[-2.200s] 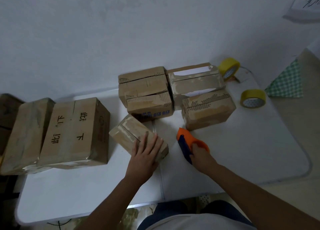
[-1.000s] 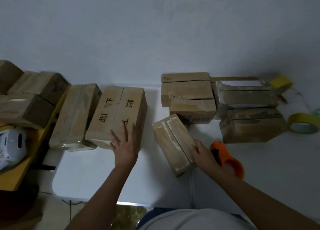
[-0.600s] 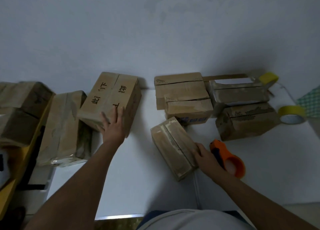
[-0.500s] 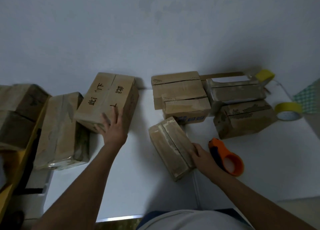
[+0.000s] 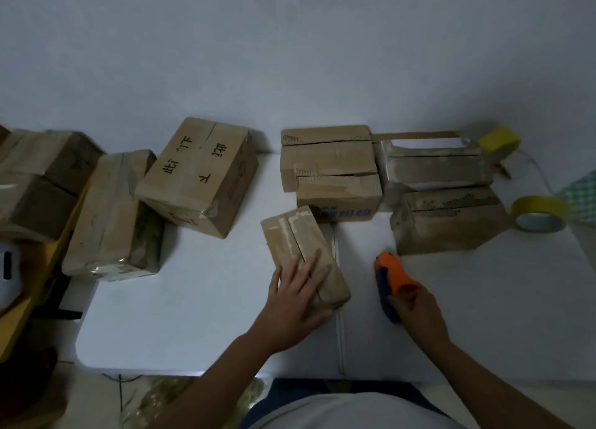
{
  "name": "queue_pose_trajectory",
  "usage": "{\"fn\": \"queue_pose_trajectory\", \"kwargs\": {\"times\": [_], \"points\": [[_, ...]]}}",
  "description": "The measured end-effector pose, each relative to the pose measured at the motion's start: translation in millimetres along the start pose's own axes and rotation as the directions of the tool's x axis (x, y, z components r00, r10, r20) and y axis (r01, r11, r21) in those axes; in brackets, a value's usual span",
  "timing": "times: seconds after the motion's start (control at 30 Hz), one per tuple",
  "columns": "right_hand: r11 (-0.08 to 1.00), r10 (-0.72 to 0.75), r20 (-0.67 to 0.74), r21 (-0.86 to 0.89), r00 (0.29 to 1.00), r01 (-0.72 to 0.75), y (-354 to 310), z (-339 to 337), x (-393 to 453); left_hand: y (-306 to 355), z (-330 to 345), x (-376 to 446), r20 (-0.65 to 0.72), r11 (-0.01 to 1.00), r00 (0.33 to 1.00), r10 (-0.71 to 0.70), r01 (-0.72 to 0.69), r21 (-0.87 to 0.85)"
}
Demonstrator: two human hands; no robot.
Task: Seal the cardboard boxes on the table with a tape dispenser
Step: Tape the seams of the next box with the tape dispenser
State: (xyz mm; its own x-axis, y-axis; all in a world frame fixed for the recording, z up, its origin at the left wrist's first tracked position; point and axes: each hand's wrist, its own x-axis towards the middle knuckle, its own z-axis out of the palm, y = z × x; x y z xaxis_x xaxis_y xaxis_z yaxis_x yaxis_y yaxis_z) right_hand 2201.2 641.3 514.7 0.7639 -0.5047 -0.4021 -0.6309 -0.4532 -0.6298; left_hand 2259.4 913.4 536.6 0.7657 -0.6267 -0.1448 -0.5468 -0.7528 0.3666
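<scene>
A small cardboard box (image 5: 298,238) lies slanted on the white table (image 5: 200,312), its two top flaps meeting along a seam. My left hand (image 5: 298,296) rests flat on its near end, fingers straight. To the right, my right hand (image 5: 416,309) grips the orange and blue tape dispenser (image 5: 388,280) and holds it just above the table. A larger box with black characters (image 5: 200,173) sits tilted at the back left, its left edge propped on a taped box (image 5: 113,215).
Several more boxes are grouped against the wall at the back right (image 5: 329,167). Two yellow tape rolls (image 5: 538,217) (image 5: 498,143) lie at the far right. More boxes sit on a yellow shelf (image 5: 35,177) off the table's left edge.
My left hand has left the lettered box, now propped on its neighbour, and come back onto the small box. My right hand has moved off the small box and picked up the dispenser.
</scene>
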Motion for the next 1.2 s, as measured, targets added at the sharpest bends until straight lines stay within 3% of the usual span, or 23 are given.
{"fn": "queue_pose_trajectory", "kwargs": {"times": [0.17, 0.3, 0.4, 0.5, 0.63, 0.73, 0.8, 0.87, 0.93, 1.0, 1.03, 1.1, 1.2], "points": [[0.971, -0.040, 0.264, -0.215, 0.964, 0.100, 3, 0, 13, 12, 18, -10, -0.009, 0.980, 1.000, -0.018, 0.020, 0.200], [0.934, -0.162, 0.302, -0.260, 0.939, 0.245, 7, -5, 11, 7, 17, -10, -0.016, 0.974, 1.000, 0.022, -0.018, 0.225], [0.890, -0.121, 0.308, -0.387, 0.944, 0.240, -3, -21, 1, -3, 12, -10, 0.007, 0.965, 0.996, 0.091, -0.090, 0.248], [0.884, -0.364, 0.101, -0.277, 0.926, 0.378, -17, -38, 4, -15, 3, -7, 0.069, 0.951, 0.989, 0.128, -0.142, 0.276], [0.967, -0.139, 0.236, -0.178, 0.962, 0.183, 3, -55, 8, -15, -8, 5, 0.054, 0.969, 0.996, 0.077, -0.088, 0.230], [0.984, -0.145, 0.219, -0.066, 0.965, 0.163, -4, -60, 9, 3, -14, 13, 0.041, 0.993, 0.999, 0.011, -0.015, 0.114], [0.979, -0.200, 0.194, -0.001, 0.960, 0.204, -22, -68, 7, 20, -19, 17, -0.049, 0.994, 0.998, -0.025, 0.020, -0.103], [0.962, -0.272, 0.167, 0.010, 0.948, 0.275, -32, -72, 4, 38, -27, 21, -0.101, 0.862, 0.973, -0.209, 0.134, -0.489], [0.946, -0.320, 0.175, 0.012, 0.931, 0.323, -42, -78, 0, 53, -35, 26, 0.143, 0.477, 0.903, -0.405, 0.341, -0.810], [0.937, -0.347, 0.188, 0.022, 0.919, 0.349, -51, -83, -4, 63, -39, 32, 0.420, 0.066, 0.821, -0.386, 0.479, -0.875], [0.932, -0.358, 0.192, 0.010, 0.914, 0.363, -54, -85, -6, 66, -41, 36, 0.494, -0.073, 0.793, -0.358, 0.503, -0.861], [0.918, -0.387, 0.194, -0.016, 0.902, 0.397, -58, -87, -10, 70, -44, 40, 0.564, -0.234, 0.743, -0.360, 0.513, -0.826], [0.907, -0.408, 0.205, -0.023, 0.890, 0.421, -61, -90, -12, 75, -49, 43, 0.605, -0.327, 0.719, -0.343, 0.512, -0.794]]}}
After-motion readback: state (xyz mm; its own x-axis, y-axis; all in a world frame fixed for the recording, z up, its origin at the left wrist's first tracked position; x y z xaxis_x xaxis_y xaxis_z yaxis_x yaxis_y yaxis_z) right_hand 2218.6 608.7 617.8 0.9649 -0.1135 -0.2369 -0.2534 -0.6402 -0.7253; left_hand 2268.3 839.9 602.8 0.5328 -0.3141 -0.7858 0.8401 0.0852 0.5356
